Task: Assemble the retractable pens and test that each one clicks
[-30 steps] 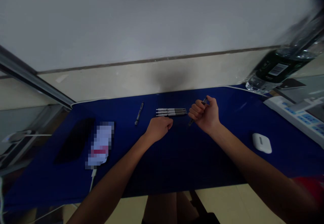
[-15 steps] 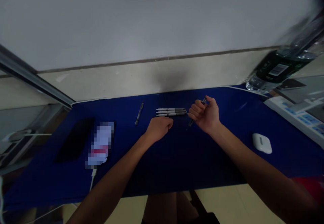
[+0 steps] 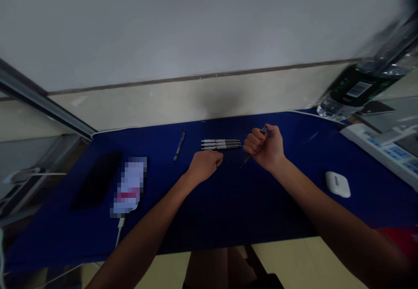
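Observation:
My right hand [image 3: 264, 148] is closed around a dark pen [image 3: 247, 158], held at a slant with its tip pointing down and left and my thumb at its upper end. Just left of it, three white-and-grey pens [image 3: 225, 144] lie side by side on the blue tabletop [image 3: 228, 206]. My left hand [image 3: 206, 165] rests in a loose fist at the near side of this row, and nothing shows sticking out of it. Farther left, another pen [image 3: 179, 146] with a clear or grey barrel lies apart, slanted.
At left lie a phone with a lit, blurred screen [image 3: 129, 186], a white cable [image 3: 119, 230] and a dark flat object [image 3: 96, 180]. To the right are a white earbud case [image 3: 337, 184], a power strip [image 3: 382, 151] and a water bottle [image 3: 359, 88]. A wall [image 3: 209, 99] stands behind.
Almost nothing differs. The pen in my right hand has shifted very slightly, with its upper end showing a little more; my left hand stays where it was.

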The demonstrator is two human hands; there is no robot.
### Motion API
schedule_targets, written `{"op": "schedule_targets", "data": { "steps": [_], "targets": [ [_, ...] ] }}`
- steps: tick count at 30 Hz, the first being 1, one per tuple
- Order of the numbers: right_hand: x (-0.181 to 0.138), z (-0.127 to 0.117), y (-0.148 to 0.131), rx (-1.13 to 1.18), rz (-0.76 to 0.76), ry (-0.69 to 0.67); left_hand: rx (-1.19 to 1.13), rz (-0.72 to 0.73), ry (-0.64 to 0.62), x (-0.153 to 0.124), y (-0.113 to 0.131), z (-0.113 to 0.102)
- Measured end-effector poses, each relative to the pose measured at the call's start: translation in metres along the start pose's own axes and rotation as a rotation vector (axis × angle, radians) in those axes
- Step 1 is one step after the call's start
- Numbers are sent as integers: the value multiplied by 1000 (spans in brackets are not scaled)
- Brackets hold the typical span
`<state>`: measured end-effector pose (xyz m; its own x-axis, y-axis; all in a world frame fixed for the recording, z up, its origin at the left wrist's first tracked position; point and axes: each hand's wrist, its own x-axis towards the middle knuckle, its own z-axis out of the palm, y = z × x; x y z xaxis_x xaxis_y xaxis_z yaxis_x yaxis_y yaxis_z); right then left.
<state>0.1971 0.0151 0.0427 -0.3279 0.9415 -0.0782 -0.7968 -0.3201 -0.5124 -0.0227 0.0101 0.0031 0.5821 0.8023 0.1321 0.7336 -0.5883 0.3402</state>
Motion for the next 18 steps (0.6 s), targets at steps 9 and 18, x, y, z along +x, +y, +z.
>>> {"op": "schedule_targets", "data": {
  "steps": [9, 18],
  "targets": [
    [0, -1, -3, 23, -12, 5, 4, 12, -14, 0, -1, 1],
    [0, 0, -4, 35, -16, -7, 2, 2, -24, 0, -2, 2]
  ]
}}
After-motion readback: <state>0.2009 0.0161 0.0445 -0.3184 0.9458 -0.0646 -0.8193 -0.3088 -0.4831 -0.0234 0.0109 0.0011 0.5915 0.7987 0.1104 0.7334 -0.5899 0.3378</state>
